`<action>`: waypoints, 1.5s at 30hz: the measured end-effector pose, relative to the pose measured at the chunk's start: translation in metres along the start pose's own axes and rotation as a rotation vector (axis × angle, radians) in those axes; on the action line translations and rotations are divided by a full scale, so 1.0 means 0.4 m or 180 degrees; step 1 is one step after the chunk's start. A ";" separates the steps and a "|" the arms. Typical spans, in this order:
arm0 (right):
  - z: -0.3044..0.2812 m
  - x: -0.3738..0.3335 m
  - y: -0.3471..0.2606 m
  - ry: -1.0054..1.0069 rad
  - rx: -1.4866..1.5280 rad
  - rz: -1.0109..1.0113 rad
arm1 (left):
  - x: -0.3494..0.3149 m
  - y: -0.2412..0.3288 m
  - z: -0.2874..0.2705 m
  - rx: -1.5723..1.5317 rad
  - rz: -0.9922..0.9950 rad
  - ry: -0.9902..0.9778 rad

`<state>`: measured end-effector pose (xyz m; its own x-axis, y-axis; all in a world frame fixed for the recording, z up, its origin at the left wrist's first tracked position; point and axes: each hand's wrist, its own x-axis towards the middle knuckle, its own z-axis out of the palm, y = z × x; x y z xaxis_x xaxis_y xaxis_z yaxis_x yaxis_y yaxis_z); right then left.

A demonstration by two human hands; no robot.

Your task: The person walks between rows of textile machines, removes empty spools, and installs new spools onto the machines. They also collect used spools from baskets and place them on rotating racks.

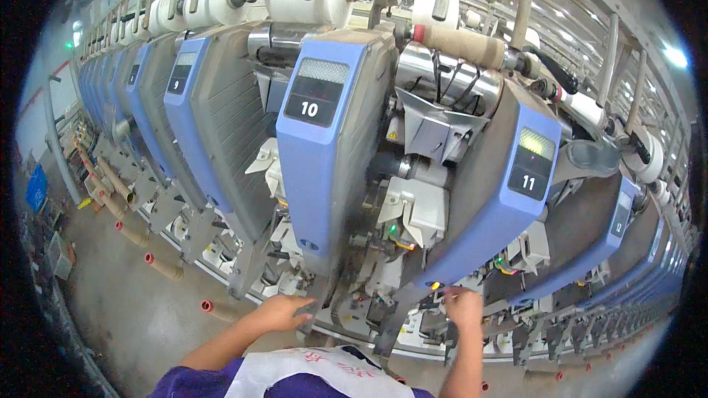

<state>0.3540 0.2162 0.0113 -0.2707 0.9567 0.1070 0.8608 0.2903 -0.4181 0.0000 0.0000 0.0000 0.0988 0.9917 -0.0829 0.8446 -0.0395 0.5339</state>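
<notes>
Blue housings (311,169) face the spread, empty left grip (282,312) — the right grip (463,306), curled beside a yellow light (434,286), I can't judge.

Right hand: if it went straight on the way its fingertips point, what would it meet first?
Most likely the yellow light at the lower end of the blue front panel, just left of the right hand; depth is unclear, so they may already touch.
</notes>
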 end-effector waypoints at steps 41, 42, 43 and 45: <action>0.413 -0.212 -0.403 -0.4098 -0.0604 -0.2731 | -0.413 0.122 0.212 -0.0686 -0.2240 0.0421; 0.421 -0.226 -0.442 -0.4103 -0.0646 -0.2902 | -0.459 0.127 0.218 -0.0657 -0.2342 0.0472; 0.433 -0.244 -0.483 -0.4095 -0.0703 -0.3052 | -0.497 0.124 0.228 -0.0617 -0.2405 0.0573; 0.458 -0.296 -0.572 -0.4106 -0.0781 -0.3323 | -0.583 0.104 0.248 -0.0642 -0.2541 0.0770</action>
<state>0.1099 0.0328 -0.0710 -0.7761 -0.2411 -0.5827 0.1047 0.8619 -0.4961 0.0643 -0.2450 -0.0418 -0.6198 0.7129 -0.3280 0.5013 0.6813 0.5334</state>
